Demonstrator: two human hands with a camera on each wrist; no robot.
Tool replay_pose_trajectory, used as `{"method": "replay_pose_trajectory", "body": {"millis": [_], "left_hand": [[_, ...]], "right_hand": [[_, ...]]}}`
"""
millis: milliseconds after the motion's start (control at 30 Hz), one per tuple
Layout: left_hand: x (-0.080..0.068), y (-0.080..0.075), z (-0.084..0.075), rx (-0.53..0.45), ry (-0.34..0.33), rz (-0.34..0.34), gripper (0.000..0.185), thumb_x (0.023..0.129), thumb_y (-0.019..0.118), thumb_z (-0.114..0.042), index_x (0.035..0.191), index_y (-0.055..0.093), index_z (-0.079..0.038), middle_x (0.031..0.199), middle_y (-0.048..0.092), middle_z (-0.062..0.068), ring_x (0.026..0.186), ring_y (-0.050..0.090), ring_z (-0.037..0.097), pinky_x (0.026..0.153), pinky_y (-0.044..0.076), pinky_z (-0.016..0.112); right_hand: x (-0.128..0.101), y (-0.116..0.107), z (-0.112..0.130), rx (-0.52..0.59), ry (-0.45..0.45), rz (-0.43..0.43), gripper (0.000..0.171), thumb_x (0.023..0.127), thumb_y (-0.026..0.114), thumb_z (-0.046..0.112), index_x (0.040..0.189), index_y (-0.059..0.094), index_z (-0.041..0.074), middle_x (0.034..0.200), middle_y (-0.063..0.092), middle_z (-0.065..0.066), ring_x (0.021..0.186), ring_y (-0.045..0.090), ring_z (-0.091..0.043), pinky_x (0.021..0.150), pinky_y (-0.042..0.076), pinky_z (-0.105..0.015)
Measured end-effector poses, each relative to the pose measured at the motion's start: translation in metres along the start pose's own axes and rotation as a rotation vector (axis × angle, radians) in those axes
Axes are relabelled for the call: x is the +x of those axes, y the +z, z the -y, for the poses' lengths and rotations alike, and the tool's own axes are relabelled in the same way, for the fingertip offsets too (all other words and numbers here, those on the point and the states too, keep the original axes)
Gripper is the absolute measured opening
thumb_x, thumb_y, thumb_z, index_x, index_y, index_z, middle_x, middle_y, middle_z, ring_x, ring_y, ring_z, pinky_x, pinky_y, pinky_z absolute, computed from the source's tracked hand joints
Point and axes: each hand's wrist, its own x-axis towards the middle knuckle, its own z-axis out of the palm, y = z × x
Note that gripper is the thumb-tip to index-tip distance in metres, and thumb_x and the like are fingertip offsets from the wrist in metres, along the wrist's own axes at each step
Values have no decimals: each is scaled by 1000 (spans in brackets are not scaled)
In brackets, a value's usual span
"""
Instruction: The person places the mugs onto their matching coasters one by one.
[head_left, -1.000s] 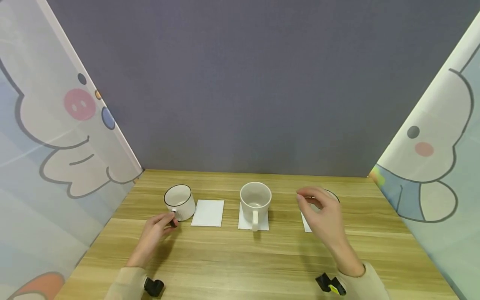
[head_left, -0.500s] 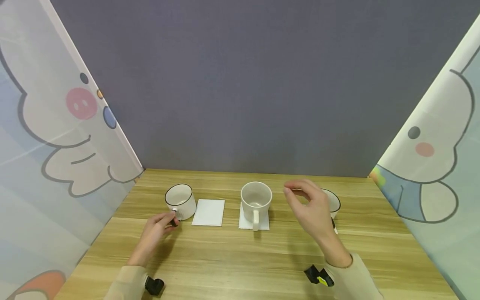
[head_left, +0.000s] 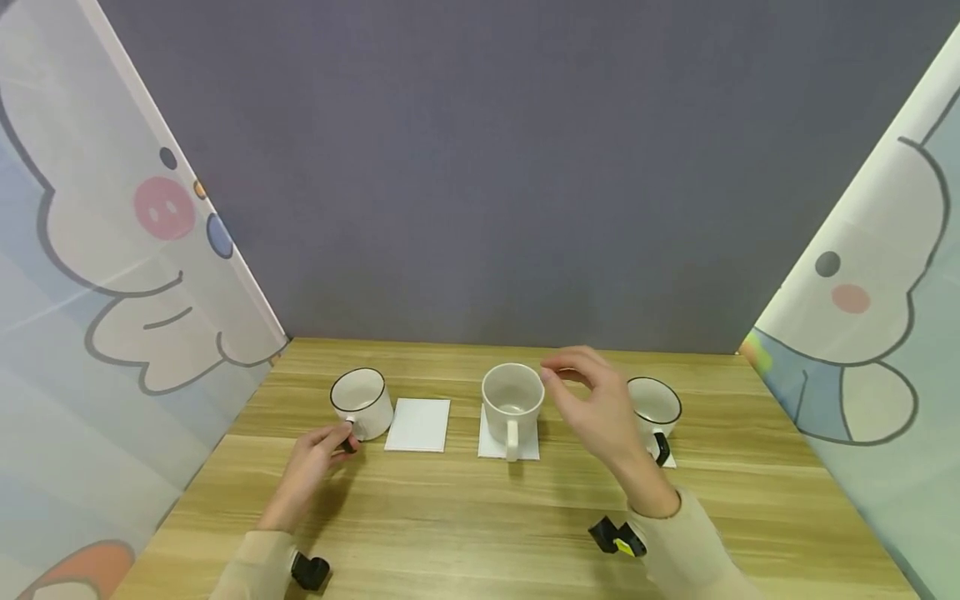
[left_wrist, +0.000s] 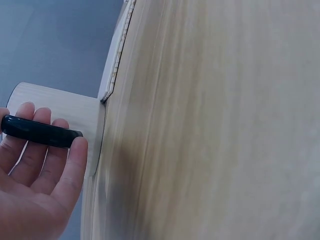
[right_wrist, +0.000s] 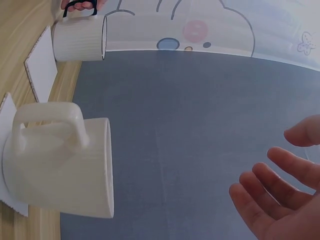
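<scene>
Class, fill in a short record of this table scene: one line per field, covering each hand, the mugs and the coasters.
left hand: fingers grip the black handle of the left mug
right hand: raised, holding nothing, beside the middle mug
right mug: on a coaster, black handle
middle mug: on a coaster
empty coaster: between left and middle mugs
surface: wooden table

Left hand pinches the black-rimmed mug's handle.
</scene>
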Motion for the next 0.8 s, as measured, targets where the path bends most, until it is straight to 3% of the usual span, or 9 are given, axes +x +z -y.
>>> {"method": "replay_pose_trajectory", "body": {"millis": [200,500,800], "left_hand": [[0,1,1,5,-4,-3,38,107,54,-23,98,67,11,97,64,7,95,63,13,90,57,32],[2,0,3,13,-5,3,38,108,53,-24,96,67,9,96,64,5,97,63,13,89,56,30],[0,0,1,33,9,-4,41,108,52,-25,96,66,11,99,64,9,95,63,13,90,56,31]], "right_hand": [[5,6,2,-38,-22,34,13,90,74,1,102,74,2,104,70,-5,96,66,-17,91,56,-33],[15,22,9,6,-50,50,16,88,74,2,104,74,1,110,70,-8,104,64,-22,95,52,-31],[21,40,10,24,-14,115,15,90,74,9,104,74,3,114,68,-6,108,62,-20,97,52,-47]]}}
